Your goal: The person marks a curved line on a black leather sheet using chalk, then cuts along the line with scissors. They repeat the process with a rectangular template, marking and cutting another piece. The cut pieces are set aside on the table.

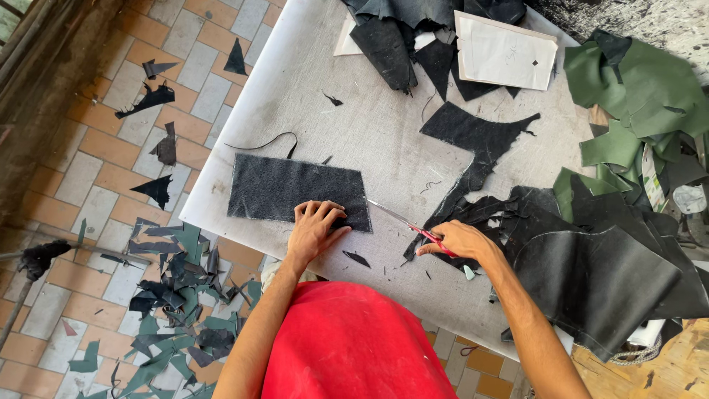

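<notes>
While your head camera looks straight down, the entries read as follows:

Left hand: your left hand (314, 225) lies flat, fingers spread and pressed on the near right corner of the one black rectangle (295, 191); it pins the piece, grips nothing.

Right hand: your right hand (461, 240) is curled closed round the red handles of one pair of scissors (406, 222); the blades point up-left, their tip just beside the rectangle's right edge; whether the blades touch it, you cannot tell.

Black rectangle: one piece, flat on the grey table (369, 125), near the table's left edge; one thin black curled strip (269, 140) lies just above it, apart.

Cut leftovers: one large irregular black offcut (480, 140) at the table's middle, trailing down toward your right hand; three or four small black slivers near your hands, one (357, 258) between them.

Right side: one heap of black sheets (598, 273) beside your right forearm; one heap of green sheets (635, 96) beyond it.

Far edge: one white paper pattern (506, 52) resting on more black pieces (391, 41).

Floor: tiled; many black and green scraps (177, 295) piled left of you, too many to count; about six loose black scraps farther up.

Clothing: one red shirt (354, 347).
</notes>
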A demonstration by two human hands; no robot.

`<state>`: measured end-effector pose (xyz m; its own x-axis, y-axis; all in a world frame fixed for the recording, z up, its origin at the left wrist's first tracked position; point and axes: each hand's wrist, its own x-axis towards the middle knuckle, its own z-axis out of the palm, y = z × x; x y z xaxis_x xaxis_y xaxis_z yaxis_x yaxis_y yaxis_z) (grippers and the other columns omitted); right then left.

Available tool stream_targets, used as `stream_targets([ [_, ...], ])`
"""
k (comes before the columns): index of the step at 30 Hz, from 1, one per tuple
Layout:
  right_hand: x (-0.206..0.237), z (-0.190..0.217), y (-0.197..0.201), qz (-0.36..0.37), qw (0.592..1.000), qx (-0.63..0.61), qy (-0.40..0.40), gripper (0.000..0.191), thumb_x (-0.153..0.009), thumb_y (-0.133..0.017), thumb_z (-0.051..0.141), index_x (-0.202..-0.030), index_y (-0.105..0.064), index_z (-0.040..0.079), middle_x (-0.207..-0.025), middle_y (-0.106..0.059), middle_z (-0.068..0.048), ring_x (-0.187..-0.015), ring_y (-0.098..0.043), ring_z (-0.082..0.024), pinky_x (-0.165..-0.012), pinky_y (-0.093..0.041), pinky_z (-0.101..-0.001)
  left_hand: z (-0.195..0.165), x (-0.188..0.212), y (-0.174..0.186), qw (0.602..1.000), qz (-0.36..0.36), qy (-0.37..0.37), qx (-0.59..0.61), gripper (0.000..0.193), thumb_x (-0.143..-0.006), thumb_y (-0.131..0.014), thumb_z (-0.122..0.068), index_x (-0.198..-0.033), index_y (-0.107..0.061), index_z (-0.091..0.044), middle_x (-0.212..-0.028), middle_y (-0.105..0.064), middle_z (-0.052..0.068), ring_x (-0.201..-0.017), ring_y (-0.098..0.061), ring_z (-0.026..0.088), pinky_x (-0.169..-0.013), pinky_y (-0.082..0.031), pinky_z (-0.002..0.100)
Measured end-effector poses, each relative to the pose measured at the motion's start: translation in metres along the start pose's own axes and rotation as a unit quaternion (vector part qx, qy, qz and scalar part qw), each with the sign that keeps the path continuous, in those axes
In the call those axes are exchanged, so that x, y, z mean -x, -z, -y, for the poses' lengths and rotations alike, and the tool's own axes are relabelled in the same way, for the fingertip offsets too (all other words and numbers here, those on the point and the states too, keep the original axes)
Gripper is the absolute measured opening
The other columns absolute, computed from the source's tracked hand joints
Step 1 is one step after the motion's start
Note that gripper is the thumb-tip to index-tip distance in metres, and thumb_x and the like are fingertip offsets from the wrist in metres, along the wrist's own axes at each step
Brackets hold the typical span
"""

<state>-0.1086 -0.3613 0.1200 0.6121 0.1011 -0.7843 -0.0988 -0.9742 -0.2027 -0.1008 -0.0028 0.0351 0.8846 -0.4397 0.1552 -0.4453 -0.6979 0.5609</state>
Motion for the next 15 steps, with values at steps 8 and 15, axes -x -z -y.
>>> stream_targets([
  [8, 0.0072, 0.0012, 0.0019, -0.022, 0.997, 0.068, 0.011, 0.078, -0.053, -0.069, 0.087, -0.067, -0.067, 0.011, -0.051, -0.056, -0.003, -0.05, -0.056, -0.02, -0.051, -0.044, -0.0385, 0.001, 0.0014, -0.0008, 1.0, -0.002, -0.006, 0.009, 0.035, -0.094, -0.066, -0.05, -0.111, -0.069, -0.02, -0.121, -0.061, -0.006, -0.114, -0.054, 0.021, -0.106, -0.035, 0.047],
  [15, 0.0085, 0.0065, 0.0018, -0.072, 0.991, 0.106, 0.032, 0.079, -0.055, -0.068, 0.086, -0.069, -0.068, 0.008, -0.053, -0.06, -0.005, -0.051, -0.06, -0.023, -0.051, -0.047, -0.0382, 0.0014, 0.0011, -0.0009, 1.0, -0.003, -0.005, 0.011, 0.034, -0.093, -0.066, -0.05, -0.111, -0.069, -0.02, -0.121, -0.061, -0.007, -0.114, -0.054, 0.021, -0.106, -0.035, 0.047],
])
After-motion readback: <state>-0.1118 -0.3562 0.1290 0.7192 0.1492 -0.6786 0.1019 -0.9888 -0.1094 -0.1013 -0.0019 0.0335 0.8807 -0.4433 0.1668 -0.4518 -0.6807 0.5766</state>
